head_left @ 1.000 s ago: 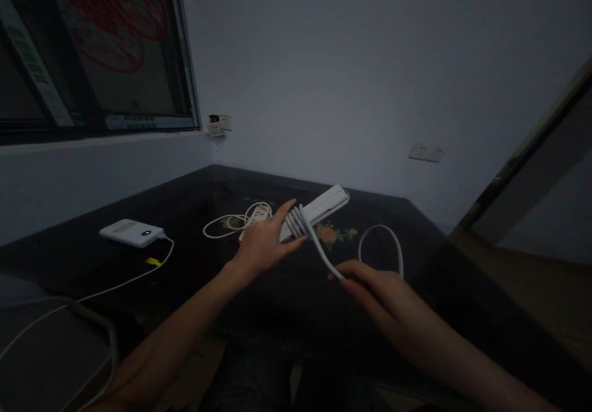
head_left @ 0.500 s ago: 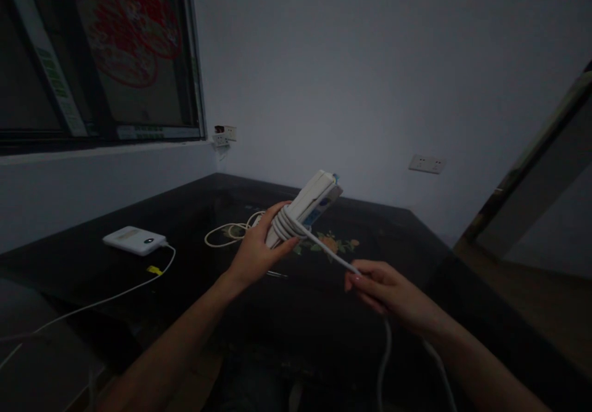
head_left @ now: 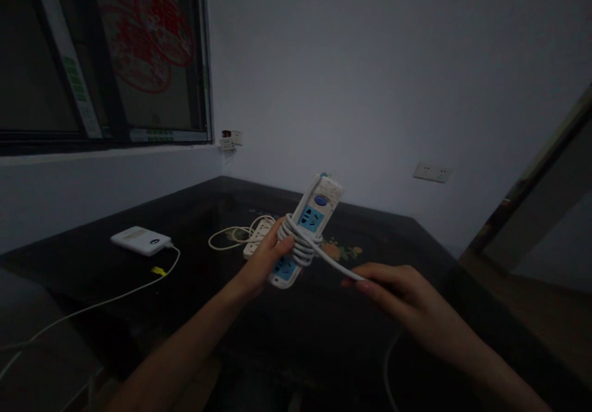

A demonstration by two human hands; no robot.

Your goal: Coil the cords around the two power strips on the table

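My left hand point(head_left: 266, 256) grips a white power strip point(head_left: 330, 191) with blue socket panels, holding it tilted above the dark table. Several turns of its white cord point(head_left: 303, 253) wrap around the strip's middle, with my left thumb pressed beside them. From the coil the cord runs taut to my right hand point(head_left: 393, 288), which pinches it between thumb and fingers. Below that hand, a loose length of cord hangs past the table's front. The palm side of my left hand is hidden behind the strip.
A second white power strip point(head_left: 252, 248) with a looped cord lies behind my left hand on the black table point(head_left: 194, 214). At left sits a white box-shaped device point(head_left: 141, 240) with a cable, near a yellow tag point(head_left: 158, 271). Wall sockets point(head_left: 432, 172) are beyond.
The held power strip has turned so that its socket face shows toward me. My right hand has shifted slightly right with the cord. The view has swung a little left.
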